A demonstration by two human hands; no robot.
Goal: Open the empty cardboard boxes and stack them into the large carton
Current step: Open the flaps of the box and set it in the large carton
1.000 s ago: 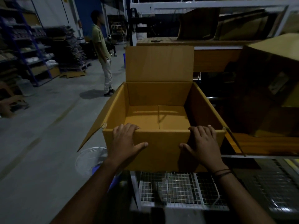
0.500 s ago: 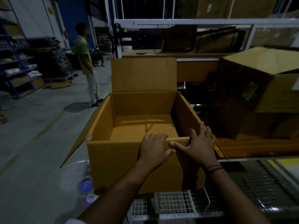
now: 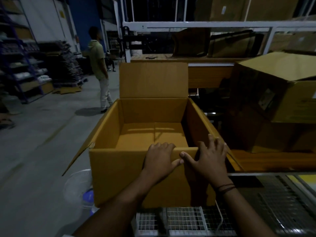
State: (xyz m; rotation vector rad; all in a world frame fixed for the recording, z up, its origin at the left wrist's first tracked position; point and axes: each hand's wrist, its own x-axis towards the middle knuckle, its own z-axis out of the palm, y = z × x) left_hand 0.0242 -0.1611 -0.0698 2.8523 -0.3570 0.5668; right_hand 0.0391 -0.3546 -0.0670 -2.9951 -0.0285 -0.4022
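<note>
Cardboard box (image 3: 136,175) sitting open and empty on wire-mesh rack (image 3: 184,221), far flap standing upright, left flap hanging outward. Left hand (image 3: 159,159) curling fingers over near rim. Right hand (image 3: 211,159) lying flat, fingers spread, at near right corner. Large carton (image 3: 277,103) resting just right.
</note>
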